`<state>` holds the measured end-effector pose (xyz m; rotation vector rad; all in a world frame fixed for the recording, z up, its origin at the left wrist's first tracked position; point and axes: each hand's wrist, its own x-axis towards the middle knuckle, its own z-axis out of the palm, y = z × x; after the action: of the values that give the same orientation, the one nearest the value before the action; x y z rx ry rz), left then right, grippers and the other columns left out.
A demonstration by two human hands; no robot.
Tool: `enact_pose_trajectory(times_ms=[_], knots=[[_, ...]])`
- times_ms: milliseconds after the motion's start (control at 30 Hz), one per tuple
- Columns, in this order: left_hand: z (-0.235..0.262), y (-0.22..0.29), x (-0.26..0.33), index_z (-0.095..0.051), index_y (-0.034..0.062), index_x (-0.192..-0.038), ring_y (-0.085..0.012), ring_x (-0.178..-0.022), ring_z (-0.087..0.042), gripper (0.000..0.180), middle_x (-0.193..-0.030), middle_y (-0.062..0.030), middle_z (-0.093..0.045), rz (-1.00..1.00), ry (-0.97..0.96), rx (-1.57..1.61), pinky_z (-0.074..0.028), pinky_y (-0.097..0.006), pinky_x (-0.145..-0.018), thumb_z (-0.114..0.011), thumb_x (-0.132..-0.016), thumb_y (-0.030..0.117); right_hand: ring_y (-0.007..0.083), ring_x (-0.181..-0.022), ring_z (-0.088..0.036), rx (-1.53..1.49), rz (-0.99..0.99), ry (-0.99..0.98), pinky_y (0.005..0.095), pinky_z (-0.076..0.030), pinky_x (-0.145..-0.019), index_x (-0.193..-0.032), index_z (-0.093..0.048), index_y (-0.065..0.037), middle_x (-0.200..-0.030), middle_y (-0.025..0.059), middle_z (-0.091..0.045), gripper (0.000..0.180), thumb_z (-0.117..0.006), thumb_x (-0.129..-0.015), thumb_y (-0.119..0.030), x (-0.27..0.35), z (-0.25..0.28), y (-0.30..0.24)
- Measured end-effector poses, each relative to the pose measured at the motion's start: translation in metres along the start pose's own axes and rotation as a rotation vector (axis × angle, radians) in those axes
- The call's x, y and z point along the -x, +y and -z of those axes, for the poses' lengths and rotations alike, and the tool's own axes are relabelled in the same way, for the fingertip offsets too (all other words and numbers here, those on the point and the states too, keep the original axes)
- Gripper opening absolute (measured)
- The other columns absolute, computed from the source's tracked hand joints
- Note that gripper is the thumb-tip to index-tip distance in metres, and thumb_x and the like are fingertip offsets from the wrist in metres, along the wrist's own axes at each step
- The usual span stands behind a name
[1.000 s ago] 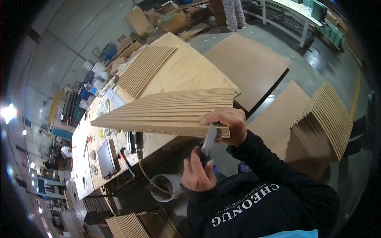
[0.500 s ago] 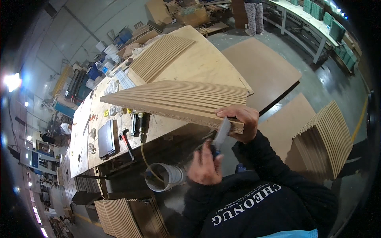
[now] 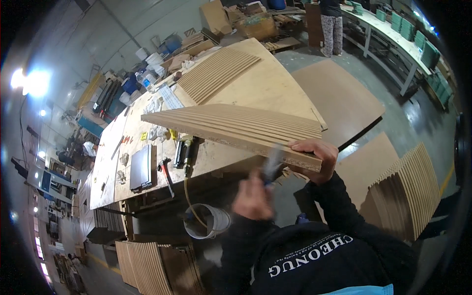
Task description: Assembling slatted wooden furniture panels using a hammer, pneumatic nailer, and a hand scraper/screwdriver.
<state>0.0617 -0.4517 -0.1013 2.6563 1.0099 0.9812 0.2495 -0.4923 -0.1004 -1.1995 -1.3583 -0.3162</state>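
My right hand [image 3: 318, 158] is closed around the near right corner of a grooved fibreboard panel [image 3: 236, 125], thumb on top of the ribs. The panel is tilted, its far part over the workbench [image 3: 223, 164] and its rough cut edge facing me. In my left hand [image 3: 253, 197], closed and blurred by motion, is a flat-bladed hand tool [image 3: 273, 161] with a blue handle. Its pale blade lies against or very near the panel's cut edge, close to my right hand; motion blur hides its exact kind.
On the bench lie another grooved panel [image 3: 219, 73], a nail gun [image 3: 185, 155] with a hose, a hammer [image 3: 166, 177] and dark flat pieces [image 3: 141, 168]. A white bucket [image 3: 216, 221] stands below. Grooved panels are stacked at right [image 3: 413, 189] and lower left [image 3: 140, 263]. A person [image 3: 332, 29] stands behind.
The view has shifted, so the bench and panel sit further right and lower. My left hand has moved with the tool along the panel's cut edge; my right hand keeps its hold.
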Motion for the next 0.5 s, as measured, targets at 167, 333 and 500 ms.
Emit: enact_pose_trajectory(times_ms=[167, 333, 500], knots=[[-0.013, -0.079, -0.012, -0.049, 0.0018, -0.109, -0.0369, -0.069, -0.054, 0.040, -0.082, -0.0201, -0.054, 0.377, 0.136, 0.321, -0.046, -0.039, -0.060, -0.054, -0.078, 0.027, 0.0217, -0.069, -0.063, -0.020, 0.004, 0.019, 0.0283, -0.050, -0.062, -0.075, -0.059, -0.005, -0.073, 0.0092, -0.064, 0.031, -0.075, -0.056, -0.023, 0.001, 0.002, -0.008], [-0.044, -0.108, -0.006, -0.051, 0.0015, -0.106, -0.0353, -0.072, -0.055, 0.033, -0.086, -0.0185, -0.056, 0.033, 0.240, -0.030, -0.046, -0.038, -0.061, -0.047, -0.081, 0.023, 0.0209, -0.069, -0.063, 0.051, -0.028, 0.007, 0.0282, -0.050, -0.061, -0.076, -0.059, -0.005, -0.074, 0.0099, -0.064, 0.031, -0.075, -0.058, -0.023, 0.002, 0.000, -0.002], [0.024, -0.195, -0.029, -0.048, -0.0021, -0.097, -0.0209, -0.072, -0.055, 0.033, -0.084, -0.0119, -0.058, 0.548, 0.506, 0.348, -0.045, -0.032, -0.064, -0.049, -0.084, 0.028, 0.0203, -0.070, -0.063, 0.105, -0.087, 0.004, 0.0297, -0.050, -0.063, -0.077, -0.059, -0.006, -0.075, 0.0103, -0.064, 0.034, -0.075, -0.060, -0.031, 0.008, 0.005, -0.008]])
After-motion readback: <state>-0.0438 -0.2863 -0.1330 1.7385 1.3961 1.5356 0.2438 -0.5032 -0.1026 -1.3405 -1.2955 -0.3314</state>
